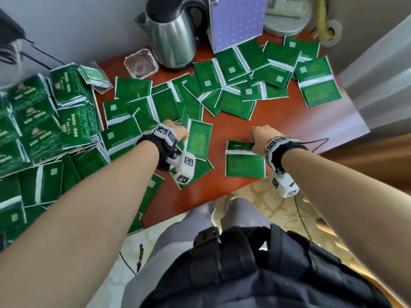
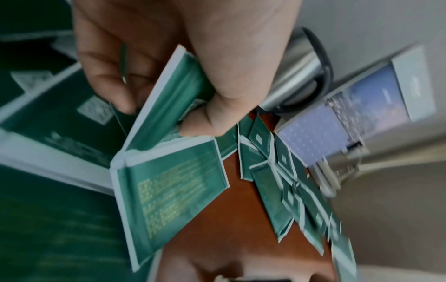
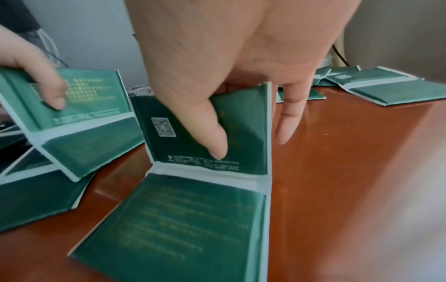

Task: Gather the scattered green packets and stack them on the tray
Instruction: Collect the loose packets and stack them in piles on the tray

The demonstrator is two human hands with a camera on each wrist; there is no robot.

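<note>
The green packets (image 1: 245, 160) look like glossy foil or plastic film with white matt sealed edges. The tabletop (image 1: 278, 121) is smooth reddish-brown wood, polished and reflective. At twelve o'clock the kettle (image 1: 172, 38) is brushed metal with a black plastic handle.

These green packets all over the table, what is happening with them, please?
A person is gathering them with both hands. The left hand holds a joined pair of packets lifted off the red-brown table, and the right hand pinches another pair whose lower half lies on the table. Stacks of packets already stand at the left. Many packets remain scattered near the kettle.
</note>
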